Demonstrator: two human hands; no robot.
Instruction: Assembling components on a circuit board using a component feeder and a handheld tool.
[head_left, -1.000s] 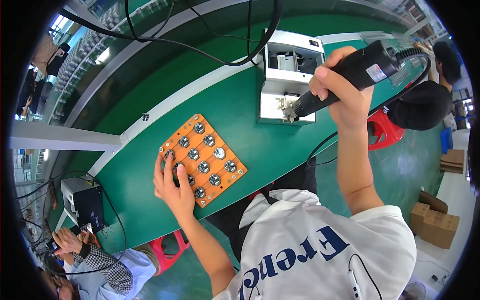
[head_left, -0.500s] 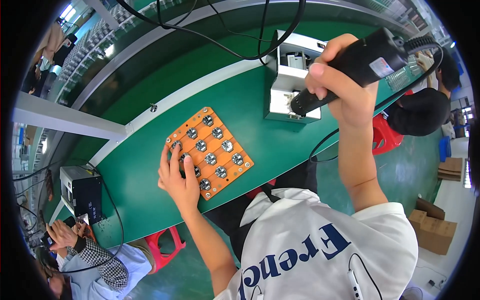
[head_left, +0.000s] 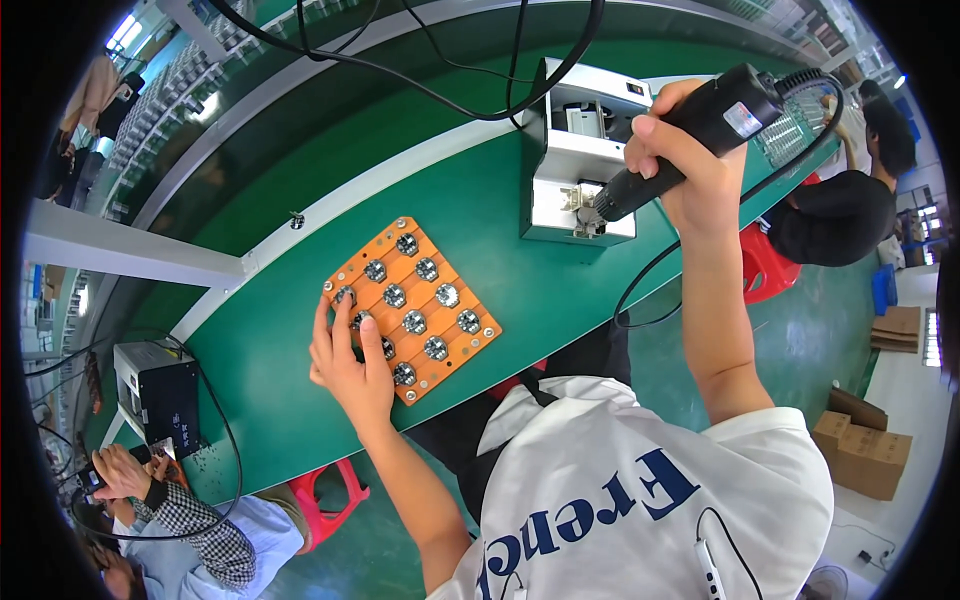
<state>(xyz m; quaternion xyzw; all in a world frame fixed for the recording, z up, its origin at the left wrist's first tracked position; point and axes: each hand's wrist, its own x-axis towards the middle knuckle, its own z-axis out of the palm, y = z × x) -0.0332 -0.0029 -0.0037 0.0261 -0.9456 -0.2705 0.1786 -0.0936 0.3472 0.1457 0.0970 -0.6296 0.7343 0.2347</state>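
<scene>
My right hand [head_left: 692,165] is wrapped round a black electric screwdriver [head_left: 700,140], tilted with its tip down and to the left. The tip is at the metal outlet on the front of a white-and-black box that looks like a screw feeder [head_left: 583,160]; whether they touch I cannot tell. At the left, my left hand [head_left: 352,365] lies with fingers apart on the left edge of an orange fixture plate [head_left: 455,362]. Several small round metal-and-black parts [head_left: 414,321] sit in rows on the plate. My fingers partly cover the ones nearest them.
The plate lies on a green worktable [head_left: 265,345]. A black box [head_left: 160,395] with a cable stands at the left end, beside a co-worker's checked sleeve [head_left: 218,535]. Black cables [head_left: 480,112] hang over the far side. Another person sits at the right, near a red stool [head_left: 765,265].
The view has shifted slightly. The screwdriver's rear end has swung left, and its tip has moved slightly right across the feeder's outlet. My left hand stays on the plate.
</scene>
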